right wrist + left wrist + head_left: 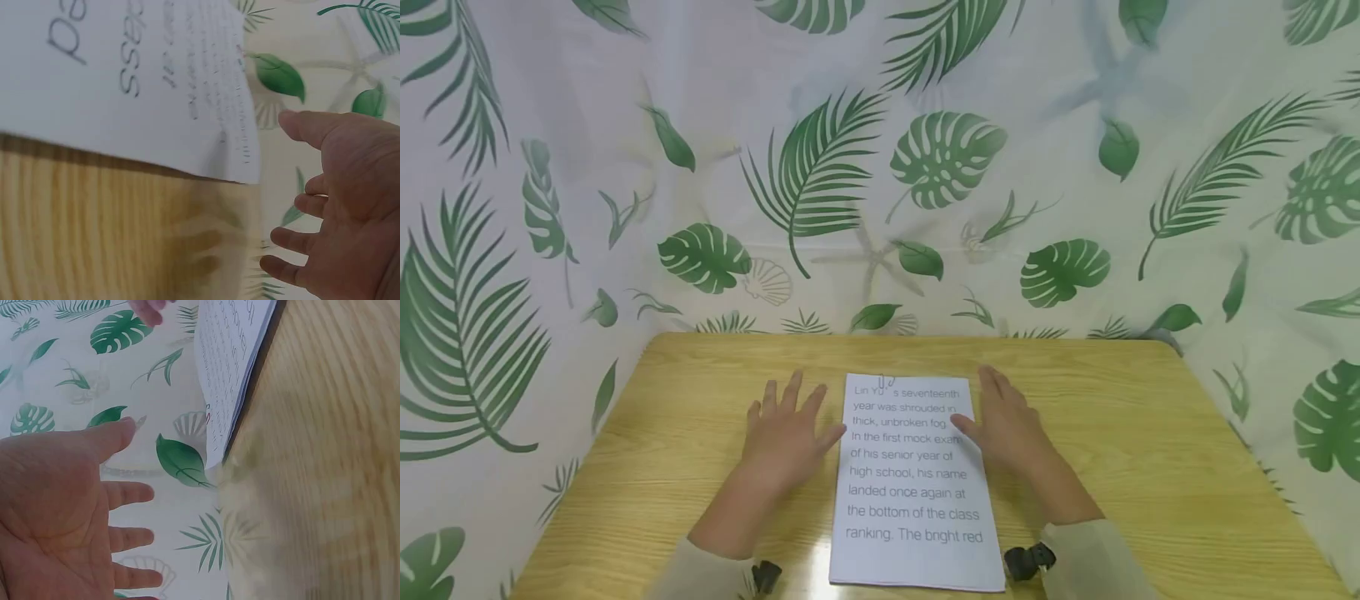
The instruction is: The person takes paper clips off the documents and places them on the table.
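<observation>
**Left hand [786, 437] and right hand [1009, 425] flank printed pages [913, 483]**

Nearest are pale sleeves [1097, 558]. Beyond them, the pages lie flat on a wood-grain table [647, 467], between the hands. The left hand's fingers are spread; the right hand's are extended and relaxed. Farther back hangs leaf-print cloth [850, 67].

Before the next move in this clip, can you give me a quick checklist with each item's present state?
1. Paper stack lies on the table: ok.
2. Print faces up and reads upright from the head view: ok.
3. Left hand free: ok, fingers spread, holding nothing.
4. Right hand free: ok, holding nothing.
5. Right hand off the paper: ok; it overlaps the right edge in the head view, but its own wrist view shows a gap.
6. Sheets fastened together: cannot tell; the small looped mark near the top edge is unclear.
</observation>
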`<state>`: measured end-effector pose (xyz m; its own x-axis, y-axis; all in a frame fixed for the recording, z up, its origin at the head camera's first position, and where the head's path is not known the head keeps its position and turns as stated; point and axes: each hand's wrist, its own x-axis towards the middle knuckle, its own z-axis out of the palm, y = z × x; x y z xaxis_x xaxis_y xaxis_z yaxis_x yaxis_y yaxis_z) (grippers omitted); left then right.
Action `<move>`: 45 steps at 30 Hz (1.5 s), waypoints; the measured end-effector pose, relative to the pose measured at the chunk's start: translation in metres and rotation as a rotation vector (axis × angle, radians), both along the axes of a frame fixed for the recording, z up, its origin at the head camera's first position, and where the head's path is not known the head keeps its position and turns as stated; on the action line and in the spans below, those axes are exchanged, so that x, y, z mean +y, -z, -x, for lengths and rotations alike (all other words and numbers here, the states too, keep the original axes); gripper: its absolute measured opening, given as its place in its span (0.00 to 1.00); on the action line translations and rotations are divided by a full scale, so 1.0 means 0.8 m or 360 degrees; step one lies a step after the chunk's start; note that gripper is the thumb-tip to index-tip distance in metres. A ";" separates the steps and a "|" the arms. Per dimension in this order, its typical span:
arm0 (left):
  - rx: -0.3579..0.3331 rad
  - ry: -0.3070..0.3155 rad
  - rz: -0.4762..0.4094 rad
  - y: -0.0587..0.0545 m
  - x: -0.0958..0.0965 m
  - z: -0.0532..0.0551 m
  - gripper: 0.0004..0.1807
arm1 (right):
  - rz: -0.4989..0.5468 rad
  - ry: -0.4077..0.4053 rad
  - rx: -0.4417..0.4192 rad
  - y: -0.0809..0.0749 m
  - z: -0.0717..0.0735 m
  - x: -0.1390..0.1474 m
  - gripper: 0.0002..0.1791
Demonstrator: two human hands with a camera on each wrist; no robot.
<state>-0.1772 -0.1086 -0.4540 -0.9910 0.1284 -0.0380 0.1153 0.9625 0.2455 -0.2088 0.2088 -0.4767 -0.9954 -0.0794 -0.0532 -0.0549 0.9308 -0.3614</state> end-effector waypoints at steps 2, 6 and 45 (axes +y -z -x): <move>-0.0019 0.0024 -0.0021 -0.001 -0.008 -0.004 0.38 | 0.0023 0.0003 -0.0054 0.008 0.010 -0.001 0.50; -0.0014 0.0076 -0.0103 -0.004 -0.020 -0.012 0.36 | 0.0023 0.0012 -0.0132 0.021 0.028 -0.005 0.48; -0.0139 0.0023 -0.0377 0.016 -0.042 -0.049 0.42 | 0.1000 0.0374 -0.0379 0.032 0.037 -0.031 0.25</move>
<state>-0.1379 -0.1424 -0.4664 -0.9832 0.1583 -0.0903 0.0974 0.8753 0.4737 -0.2384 0.1837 -0.5019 -0.9570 0.0491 -0.2860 0.2690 0.5196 -0.8109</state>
